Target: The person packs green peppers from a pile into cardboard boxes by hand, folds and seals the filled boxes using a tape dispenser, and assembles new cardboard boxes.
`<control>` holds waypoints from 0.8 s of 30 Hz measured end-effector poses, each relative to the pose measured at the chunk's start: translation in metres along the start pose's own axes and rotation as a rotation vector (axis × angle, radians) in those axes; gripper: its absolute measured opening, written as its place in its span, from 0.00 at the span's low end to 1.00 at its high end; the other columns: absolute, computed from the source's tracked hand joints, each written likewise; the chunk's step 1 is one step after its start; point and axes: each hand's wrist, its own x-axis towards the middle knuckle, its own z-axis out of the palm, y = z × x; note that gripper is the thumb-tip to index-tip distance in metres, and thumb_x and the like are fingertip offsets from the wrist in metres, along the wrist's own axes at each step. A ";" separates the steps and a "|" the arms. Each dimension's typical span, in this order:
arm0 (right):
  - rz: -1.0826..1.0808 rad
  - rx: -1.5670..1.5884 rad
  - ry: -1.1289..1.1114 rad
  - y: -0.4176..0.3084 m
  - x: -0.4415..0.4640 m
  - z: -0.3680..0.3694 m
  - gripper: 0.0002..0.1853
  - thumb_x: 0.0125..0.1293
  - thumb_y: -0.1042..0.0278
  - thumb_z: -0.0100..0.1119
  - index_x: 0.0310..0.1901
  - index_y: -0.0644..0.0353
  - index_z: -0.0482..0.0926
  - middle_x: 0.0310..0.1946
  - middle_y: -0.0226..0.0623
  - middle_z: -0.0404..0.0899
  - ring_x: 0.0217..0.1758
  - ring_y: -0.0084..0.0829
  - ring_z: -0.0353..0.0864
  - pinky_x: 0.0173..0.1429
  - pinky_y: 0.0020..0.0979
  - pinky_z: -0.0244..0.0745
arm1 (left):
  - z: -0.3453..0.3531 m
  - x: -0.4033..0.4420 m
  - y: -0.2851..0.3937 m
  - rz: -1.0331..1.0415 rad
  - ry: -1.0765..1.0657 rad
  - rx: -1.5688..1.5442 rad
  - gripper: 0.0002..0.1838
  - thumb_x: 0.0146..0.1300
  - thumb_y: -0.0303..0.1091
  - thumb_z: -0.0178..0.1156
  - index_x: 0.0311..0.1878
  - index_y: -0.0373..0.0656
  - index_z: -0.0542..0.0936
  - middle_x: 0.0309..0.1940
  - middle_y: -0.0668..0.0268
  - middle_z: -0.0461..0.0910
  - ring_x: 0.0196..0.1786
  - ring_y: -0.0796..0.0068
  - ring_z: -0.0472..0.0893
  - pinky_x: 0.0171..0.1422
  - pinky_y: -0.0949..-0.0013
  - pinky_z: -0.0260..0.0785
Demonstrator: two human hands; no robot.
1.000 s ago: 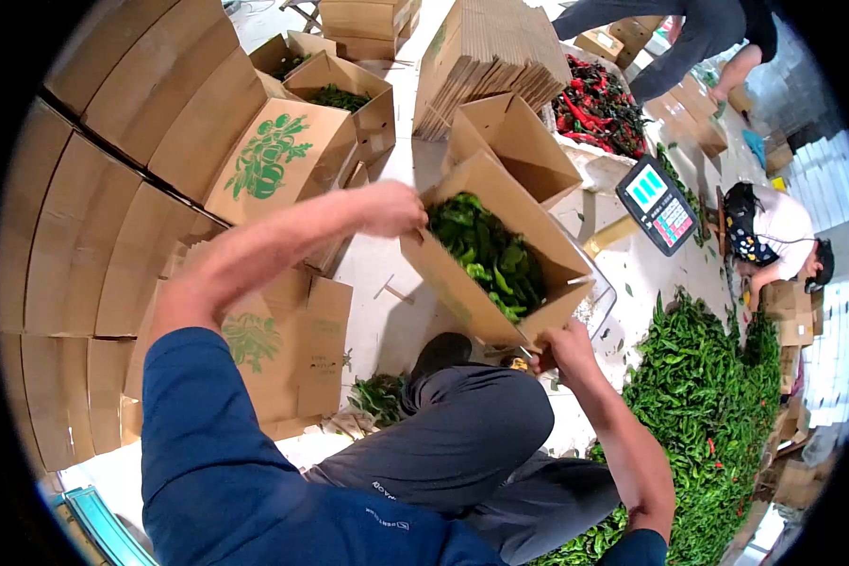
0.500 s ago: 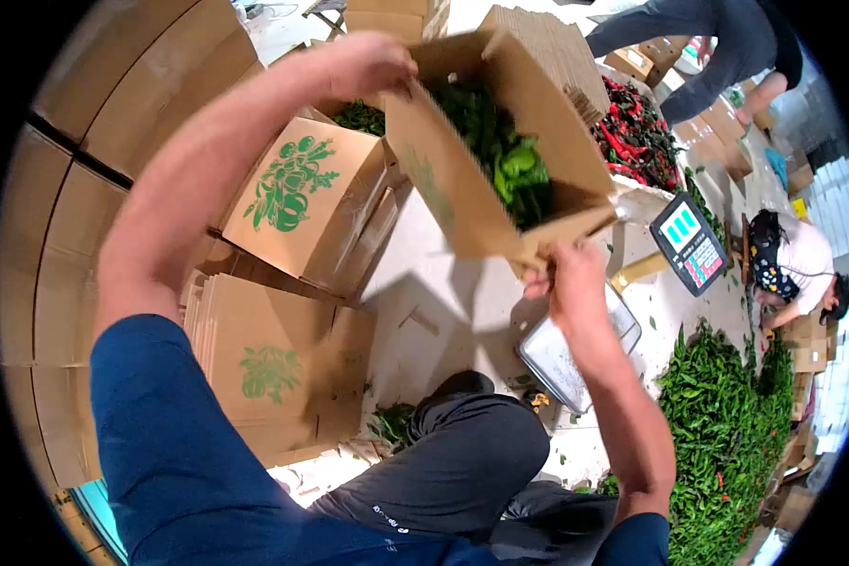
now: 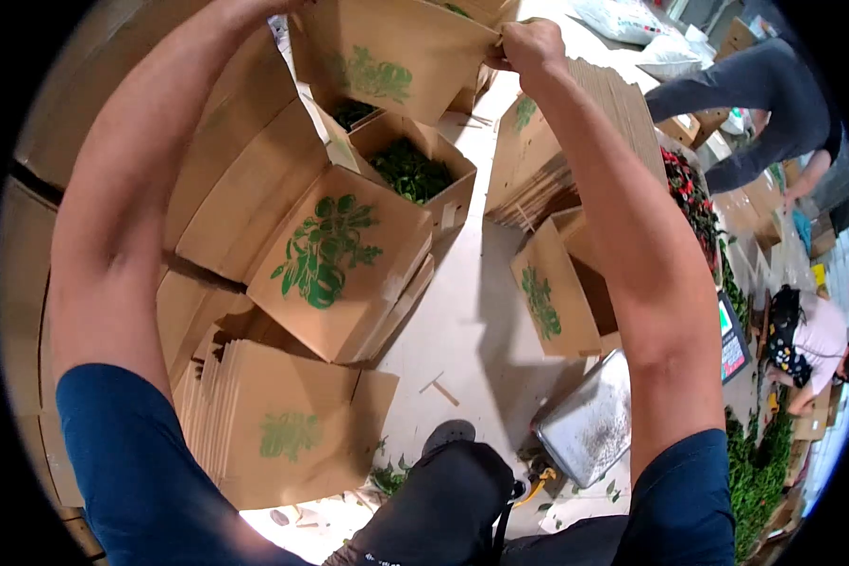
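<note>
A cardboard box (image 3: 387,57) with a green vegetable print is lifted at the top of the view between my two hands. My right hand (image 3: 533,49) is closed on its right corner. At the box's left end is my left hand (image 3: 272,8), mostly cut off by the upper edge of the view, gripping the rim. Some green leafy stuff shows at the box's top; the rest of its inside is hidden. Just below it stands an open box (image 3: 457,174) of dark green peppers or leaves. A closed printed box (image 3: 344,255) sits nearer to me.
Flattened cartons (image 3: 274,424) lean at lower left, and tall stacked boxes line the left side. An open printed box (image 3: 557,302) stands right of the pale floor (image 3: 434,330), by a metal scale (image 3: 590,424). Red peppers (image 3: 689,193), green peppers (image 3: 759,472) and two other people are at right.
Both hands have carried the box of greens away from the scale, up and left over the other boxes. A printed open box now shows near the scale. My view has shifted.
</note>
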 end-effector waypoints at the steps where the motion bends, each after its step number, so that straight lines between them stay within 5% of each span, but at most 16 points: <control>1: 0.018 0.051 0.009 0.004 0.014 0.013 0.10 0.72 0.74 0.53 0.44 0.74 0.79 0.35 0.48 0.83 0.30 0.36 0.86 0.37 0.35 0.89 | 0.018 0.002 0.001 -0.017 -0.018 0.012 0.11 0.59 0.33 0.67 0.43 0.39 0.85 0.43 0.53 0.86 0.47 0.52 0.86 0.49 0.53 0.79; 4: -0.019 0.366 -0.153 0.004 0.009 0.011 0.11 0.69 0.73 0.55 0.39 0.72 0.84 0.30 0.44 0.85 0.30 0.28 0.85 0.36 0.28 0.86 | 0.074 -0.006 0.055 -0.144 -0.184 -0.154 0.13 0.59 0.29 0.61 0.46 0.41 0.88 0.46 0.53 0.87 0.48 0.53 0.88 0.49 0.50 0.81; 8: -0.336 -0.115 -0.319 0.017 -0.074 -0.054 0.12 0.70 0.67 0.57 0.41 0.68 0.85 0.25 0.34 0.81 0.28 0.20 0.76 0.32 0.26 0.71 | 0.108 0.006 0.101 -0.294 -0.321 -0.353 0.17 0.65 0.29 0.53 0.50 0.40 0.87 0.53 0.53 0.85 0.55 0.52 0.86 0.56 0.49 0.79; 10: 0.026 -0.211 -0.441 0.029 -0.146 -0.102 0.09 0.70 0.71 0.58 0.43 0.68 0.81 0.28 0.36 0.80 0.28 0.22 0.76 0.35 0.28 0.73 | 0.137 -0.003 0.100 -0.299 -0.231 -0.400 0.17 0.63 0.29 0.51 0.47 0.36 0.87 0.50 0.47 0.85 0.53 0.48 0.86 0.55 0.48 0.79; 12: -0.354 -0.452 -0.450 0.096 -0.203 -0.154 0.09 0.70 0.72 0.58 0.46 0.67 0.80 0.33 0.34 0.79 0.31 0.20 0.76 0.36 0.27 0.74 | 0.161 -0.004 0.093 -0.338 -0.213 -0.430 0.16 0.60 0.30 0.54 0.44 0.34 0.87 0.49 0.45 0.85 0.52 0.46 0.85 0.55 0.47 0.78; 13: 0.160 -0.373 -0.446 0.111 -0.244 -0.175 0.08 0.70 0.73 0.57 0.46 0.67 0.80 0.33 0.35 0.80 0.32 0.23 0.77 0.38 0.29 0.75 | 0.178 0.006 0.083 -0.323 -0.219 -0.444 0.16 0.59 0.31 0.55 0.44 0.33 0.87 0.49 0.45 0.85 0.52 0.46 0.85 0.56 0.47 0.78; 14: 0.441 -0.315 -0.424 0.149 -0.288 -0.202 0.09 0.71 0.71 0.57 0.45 0.67 0.80 0.32 0.36 0.81 0.32 0.26 0.79 0.39 0.32 0.76 | 0.187 0.017 0.078 -0.309 -0.222 -0.456 0.16 0.58 0.31 0.55 0.43 0.33 0.87 0.49 0.45 0.85 0.52 0.46 0.85 0.56 0.48 0.78; 15: 0.417 -0.440 -0.337 0.189 -0.344 -0.225 0.11 0.72 0.67 0.57 0.45 0.67 0.80 0.29 0.37 0.81 0.30 0.26 0.78 0.38 0.33 0.76 | 0.184 0.021 0.076 -0.344 -0.193 -0.451 0.16 0.58 0.32 0.55 0.41 0.33 0.87 0.48 0.46 0.85 0.52 0.47 0.86 0.55 0.49 0.78; 16: 0.690 -0.550 -0.394 0.217 -0.397 -0.252 0.13 0.73 0.65 0.57 0.45 0.69 0.81 0.27 0.40 0.81 0.29 0.25 0.79 0.38 0.32 0.76 | 0.159 0.013 0.082 -0.558 -0.150 -0.486 0.16 0.59 0.33 0.54 0.43 0.35 0.87 0.48 0.45 0.85 0.53 0.48 0.86 0.56 0.50 0.78; 18: 1.069 -0.216 -0.216 0.232 -0.496 -0.270 0.12 0.72 0.66 0.59 0.44 0.70 0.82 0.28 0.39 0.83 0.30 0.27 0.81 0.37 0.31 0.77 | 0.169 0.020 0.071 -0.599 -0.321 -0.654 0.18 0.60 0.35 0.54 0.47 0.38 0.87 0.52 0.44 0.84 0.56 0.46 0.84 0.60 0.50 0.76; 20: 1.209 -0.080 -0.047 0.208 -0.558 -0.267 0.12 0.71 0.67 0.59 0.44 0.71 0.82 0.30 0.38 0.84 0.29 0.26 0.82 0.35 0.30 0.78 | 0.161 0.011 0.099 -0.729 -0.187 -0.707 0.19 0.61 0.36 0.54 0.50 0.38 0.86 0.54 0.43 0.82 0.58 0.46 0.83 0.62 0.50 0.75; 24: 1.083 -0.275 -0.270 0.208 -0.632 -0.268 0.15 0.69 0.68 0.59 0.51 0.72 0.80 0.33 0.44 0.86 0.38 0.31 0.87 0.41 0.33 0.81 | 0.124 -0.009 0.151 -0.668 -0.083 -0.750 0.20 0.66 0.35 0.49 0.53 0.39 0.85 0.56 0.46 0.82 0.60 0.46 0.82 0.62 0.46 0.75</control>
